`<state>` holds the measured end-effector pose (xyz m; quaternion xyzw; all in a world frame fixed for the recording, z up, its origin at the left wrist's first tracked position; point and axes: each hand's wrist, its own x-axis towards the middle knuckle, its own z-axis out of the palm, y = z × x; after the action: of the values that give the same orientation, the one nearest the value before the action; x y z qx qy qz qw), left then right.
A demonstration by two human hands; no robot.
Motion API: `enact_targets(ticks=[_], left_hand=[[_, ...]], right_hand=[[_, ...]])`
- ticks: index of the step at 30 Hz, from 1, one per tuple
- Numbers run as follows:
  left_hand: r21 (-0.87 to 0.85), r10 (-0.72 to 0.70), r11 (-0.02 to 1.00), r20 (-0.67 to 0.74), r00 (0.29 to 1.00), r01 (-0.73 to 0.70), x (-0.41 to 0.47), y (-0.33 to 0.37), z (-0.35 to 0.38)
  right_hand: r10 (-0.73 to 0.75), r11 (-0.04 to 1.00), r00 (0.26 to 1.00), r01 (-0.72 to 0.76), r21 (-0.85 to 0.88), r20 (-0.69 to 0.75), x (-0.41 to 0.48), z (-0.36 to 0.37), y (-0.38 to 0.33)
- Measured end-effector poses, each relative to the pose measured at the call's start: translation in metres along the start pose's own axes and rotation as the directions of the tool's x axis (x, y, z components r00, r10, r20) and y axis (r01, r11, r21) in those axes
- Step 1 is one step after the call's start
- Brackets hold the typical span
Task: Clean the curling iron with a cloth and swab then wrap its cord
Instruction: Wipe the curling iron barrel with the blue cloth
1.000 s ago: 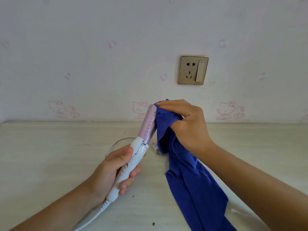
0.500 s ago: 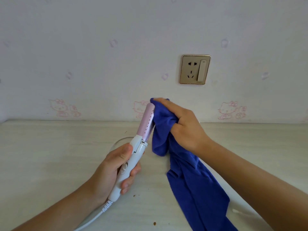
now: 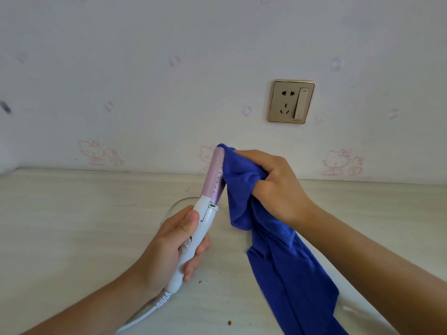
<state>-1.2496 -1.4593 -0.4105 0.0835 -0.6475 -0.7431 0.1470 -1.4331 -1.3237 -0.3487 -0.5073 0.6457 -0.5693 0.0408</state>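
Note:
My left hand [image 3: 169, 247] grips the white handle of the curling iron [image 3: 214, 175], which points up and away with its pink barrel tilted slightly right. My right hand [image 3: 273, 187] bunches a blue cloth [image 3: 285, 274] and presses it against the right side of the barrel near its tip. The rest of the cloth hangs down to the bottom edge of the view. The white cord [image 3: 145, 317] leaves the handle's base toward the lower left, and a loop of it [image 3: 176, 204] lies on the table behind my left hand. No swab is visible.
A pale wood-grain table [image 3: 72, 226] meets a wall with pink cartoon-cat stickers. A gold wall socket with a switch [image 3: 291, 102] sits above my right hand. Small brown crumbs [image 3: 229, 323] lie on the table near the cord.
My right hand has slid the cloth along the barrel, and the iron has leaned a little more upright and to the left. My left hand keeps its grip.

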Motion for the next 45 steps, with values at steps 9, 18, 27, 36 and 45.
enact_targets(ticks=[9, 18, 27, 36, 45], left_hand=[[-0.04, -0.013, 0.999, -0.038, 0.999, 0.012, 0.002, 0.002, -0.001], [0.108, 0.011, 0.994, 0.002, 1.0, -0.011, 0.002, 0.002, 0.002], [-0.055, 0.008, 0.998, -0.081, 0.997, -0.013, 0.001, -0.001, 0.001], [0.028, 0.02, 0.999, -0.035, 0.999, -0.019, 0.004, 0.002, 0.0], [0.058, -0.002, 0.998, -0.03, 1.0, 0.004, 0.006, 0.002, 0.0]], right_hand=[[0.12, 0.961, 0.945, -0.188, 0.204, 0.305, 0.002, -0.012, -0.011], [0.055, 0.998, 0.992, -0.052, 0.03, -0.113, 0.002, -0.001, -0.002], [0.019, 0.998, 0.999, -0.017, -0.067, 0.039, -0.019, 0.026, 0.0], [0.002, 0.982, 0.995, -0.022, -0.189, -0.101, -0.002, 0.005, -0.007], [0.184, 0.937, 0.976, -0.211, -0.28, -0.121, 0.006, -0.012, -0.005]])
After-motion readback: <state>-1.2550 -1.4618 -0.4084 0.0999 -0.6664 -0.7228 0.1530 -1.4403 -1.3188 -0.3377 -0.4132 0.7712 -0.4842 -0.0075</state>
